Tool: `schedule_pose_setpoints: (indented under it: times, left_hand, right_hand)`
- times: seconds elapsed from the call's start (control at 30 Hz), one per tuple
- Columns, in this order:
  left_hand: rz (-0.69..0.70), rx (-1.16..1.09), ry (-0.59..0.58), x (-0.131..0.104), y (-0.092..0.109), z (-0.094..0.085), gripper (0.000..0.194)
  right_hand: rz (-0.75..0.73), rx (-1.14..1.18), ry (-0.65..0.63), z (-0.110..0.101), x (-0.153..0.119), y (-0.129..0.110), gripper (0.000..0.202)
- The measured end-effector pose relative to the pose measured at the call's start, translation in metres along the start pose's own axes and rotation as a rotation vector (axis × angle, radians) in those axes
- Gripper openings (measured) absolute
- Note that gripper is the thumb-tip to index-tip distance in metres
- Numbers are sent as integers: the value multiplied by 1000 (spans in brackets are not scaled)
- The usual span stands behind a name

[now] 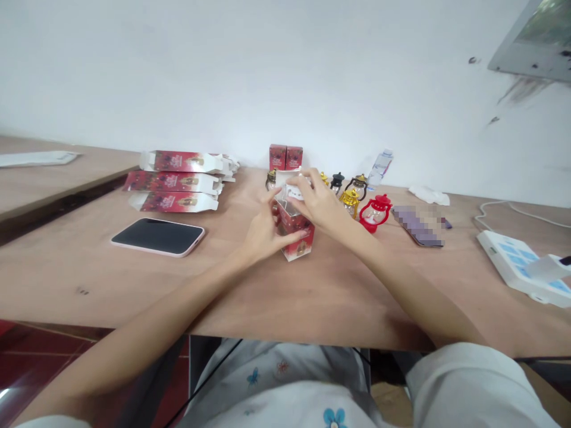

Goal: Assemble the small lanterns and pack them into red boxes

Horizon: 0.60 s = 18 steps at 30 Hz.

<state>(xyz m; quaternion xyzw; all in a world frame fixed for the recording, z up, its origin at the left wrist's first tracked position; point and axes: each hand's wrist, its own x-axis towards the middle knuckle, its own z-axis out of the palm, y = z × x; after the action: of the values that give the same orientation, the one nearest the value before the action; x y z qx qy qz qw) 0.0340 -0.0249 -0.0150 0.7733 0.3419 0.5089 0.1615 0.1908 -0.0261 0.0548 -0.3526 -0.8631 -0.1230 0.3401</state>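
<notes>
In the middle of the table a red printed gift box (297, 246) stands upright, its white top flaps (285, 176) raised. My left hand (263, 229) is wrapped around the box's left side, the thumb across its front. At the open top, my right hand (319, 199) has its fingers closed on a small white object (294, 192) with a row of dark marks; its lower part is hidden by the box. Just right of my right hand stand small toy lanterns, among them a red lantern (375, 213), a gold lantern (350, 202) and a black lantern (338, 182).
Several flattened red boxes (176, 181) lie at the back left, with a phone (158, 236) before them. Two closed red boxes (285, 156) stand near the wall. To the right are a bottle (380, 168), a purple blurred item (417, 226), tissue (429, 195) and a power strip (524, 267).
</notes>
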Motion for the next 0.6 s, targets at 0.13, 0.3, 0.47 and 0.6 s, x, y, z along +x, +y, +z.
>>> schedule_pose_setpoints:
  times: [0.13,0.3,0.47,0.6]
  left_hand:
    - [-35,46,-19,0,1,0,94]
    - [-13,51,-38,0,6,-2,95]
    - [72,66,-127,2,9,-5,94]
    - [142,113,-149,3,6,-7,91]
  right_hand:
    - [-75,-8,-79,-8,0,6,21]
    - [-65,57,-184,-23,2,6,12]
    - [-44,117,-367,-32,4,2,14]
    - [-71,282,-355,-43,4,7,21]
